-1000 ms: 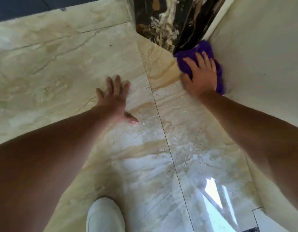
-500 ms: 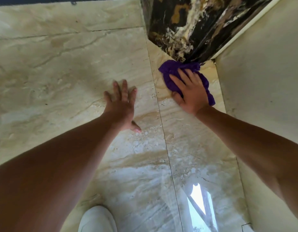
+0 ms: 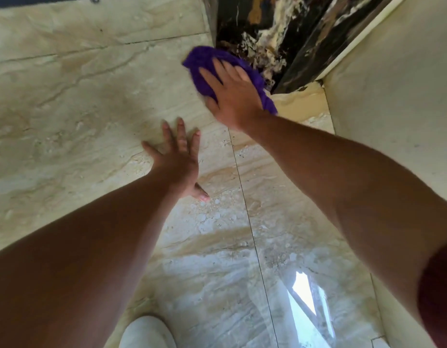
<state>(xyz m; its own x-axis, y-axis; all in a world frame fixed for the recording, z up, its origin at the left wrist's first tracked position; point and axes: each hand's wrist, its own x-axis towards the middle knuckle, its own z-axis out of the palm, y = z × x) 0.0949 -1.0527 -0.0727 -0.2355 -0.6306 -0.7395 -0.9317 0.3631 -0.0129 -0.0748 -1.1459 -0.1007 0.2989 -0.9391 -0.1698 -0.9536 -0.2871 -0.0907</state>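
Note:
A purple cloth (image 3: 203,62) lies on the glossy beige marble floor (image 3: 66,101), at the foot of a black and gold marble column (image 3: 272,28). My right hand (image 3: 232,96) presses flat on the cloth with fingers spread and straight. My left hand (image 3: 178,162) rests palm down on the floor tile, fingers spread, a little nearer to me and left of the cloth. Part of the cloth is hidden under my right hand.
A cream wall (image 3: 393,101) runs along the right side and meets the column. A white shoe toe (image 3: 147,332) shows at the bottom edge. A tile joint (image 3: 250,222) runs toward me between my arms. A bright window reflection (image 3: 305,292) lies on the floor.
My right hand has slid the purple cloth leftward along the foot of the column, away from the wall corner. My left hand has stayed planted on the tile.

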